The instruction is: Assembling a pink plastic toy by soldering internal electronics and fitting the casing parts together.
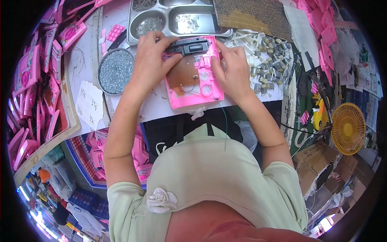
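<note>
At far end of pink casing (216, 90): black module (192, 46), left end pinched by left hand (150, 60); right hand (234, 70) grips casing's right edge.

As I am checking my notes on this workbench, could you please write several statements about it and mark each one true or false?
1. The left hand is at the left end of the oblong black plastic mechanism. True.
2. The round grey dish of small silvery metal pieces is right of the open pink plastic casing. False: it is to the left.
3. The compartmented silver metal tray lies beyond the casing. True.
4. A round yellow fan is at the far right of the picture. True.
5. The right hand is touching the fan. False: it is at the right edge of the casing.
</note>
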Demonstrator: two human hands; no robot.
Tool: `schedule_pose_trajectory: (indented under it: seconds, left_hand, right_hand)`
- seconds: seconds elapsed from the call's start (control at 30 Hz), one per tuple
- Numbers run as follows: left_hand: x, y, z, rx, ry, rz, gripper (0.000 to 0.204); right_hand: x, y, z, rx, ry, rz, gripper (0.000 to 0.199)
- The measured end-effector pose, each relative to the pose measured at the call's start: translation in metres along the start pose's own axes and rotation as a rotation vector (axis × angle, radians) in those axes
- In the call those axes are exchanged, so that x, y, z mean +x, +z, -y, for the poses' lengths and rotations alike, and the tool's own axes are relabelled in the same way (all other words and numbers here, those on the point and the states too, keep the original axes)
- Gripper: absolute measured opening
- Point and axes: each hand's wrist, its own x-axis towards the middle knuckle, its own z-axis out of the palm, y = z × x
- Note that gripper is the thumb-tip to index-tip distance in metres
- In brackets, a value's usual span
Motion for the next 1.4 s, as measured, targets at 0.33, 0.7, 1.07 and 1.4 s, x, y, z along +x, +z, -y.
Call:
schedule_pose_trajectory:
  seconds: [0.33,0.7,1.07,1.4]
  left_hand:
    - [-0.012,0.008,-0.022,-0.032,0.112,-0.075,0.048]
    - [-0.073,0.040,-0.066,-0.067,0.372,0.079,0.027]
    - [-0.113,0.012,-0.031,-0.210,0.285,-0.107,0.021]
    - [-0.173,0.027,-0.046,-0.136,0.124,0.179,0.020]
  right_hand:
    - [-0.013,-0.006,-0.023,0.273,0.271,0.114,0.015]
    - [-0.041,-0.100,0.017,1.179,0.233,0.751,0.014]
    - [-0.026,-0.014,0.033,0.258,-0.352,0.416,0.034]
    - [-0.034,0.001,0.064,0.141,-0.294,0.350,0.041]
